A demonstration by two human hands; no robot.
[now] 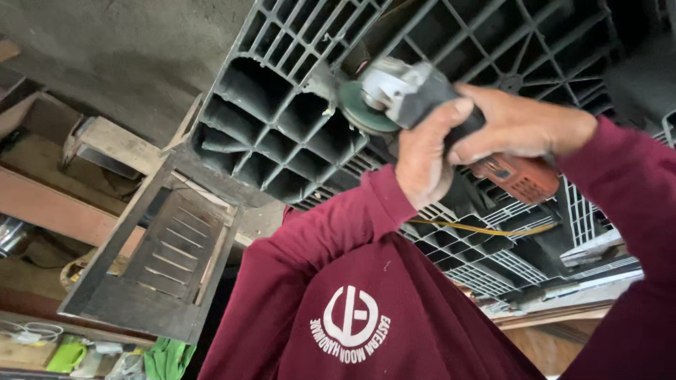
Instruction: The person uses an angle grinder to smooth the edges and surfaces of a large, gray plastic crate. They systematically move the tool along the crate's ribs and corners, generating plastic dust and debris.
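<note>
The left hand (426, 158) is wrapped tight around the neck of an angle grinder (451, 127), fingers curled over the grey gear head. The right hand (517, 127) is clamped on the orange rear body of the same tool, thumb and fingers closed round it. Both arms wear maroon sleeves (317, 246).

The grinder's green disc (362, 109) sits at the front of the tool and presses against a rib of a large dark plastic pallet (274, 119), near where its deep square cells meet the finer grid of ribs. The pallet fills the upper right of the view and stands tilted before the person. A yellow cord (479, 229) runs across the grid below the hands.

As to progress, the disc appears to meet the rib at a pale, rough spot, so cutting or grinding seems under way there; the rest of the pallet's cells look whole, and no cut-off piece shows.

Further out, at the left, a grey slatted metal frame (162, 260) leans by wooden beams (63, 211), and green cloth (169, 359) lies at the bottom edge
</note>
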